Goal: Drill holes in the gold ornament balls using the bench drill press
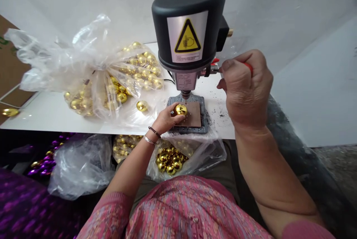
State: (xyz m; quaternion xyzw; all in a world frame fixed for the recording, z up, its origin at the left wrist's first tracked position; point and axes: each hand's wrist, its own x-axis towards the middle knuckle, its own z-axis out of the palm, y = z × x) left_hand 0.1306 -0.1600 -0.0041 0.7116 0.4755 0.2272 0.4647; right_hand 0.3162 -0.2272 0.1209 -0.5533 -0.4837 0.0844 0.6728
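A black drill press [189,19] with a yellow warning label stands on the white table. Between its thumb and fingers, my left hand [166,118] grips a shiny gold ball [181,110] on the brown board [194,116], which lies over the grey base [204,120]. The ball sits just below and left of the drill bit [186,100]. My right hand [247,82] is closed around the red-ended lever at the press's right side; most of the lever is hidden by the fingers. One loose gold ball [142,105] rests left of my left hand.
Clear plastic bags [97,71] of gold balls cover the table's left part. An open bag of gold balls [170,160] is at my lap. Purple balls [46,164] and a crumpled plastic bag [83,164] are at lower left. Dark shavings [221,114] lie right of the base.
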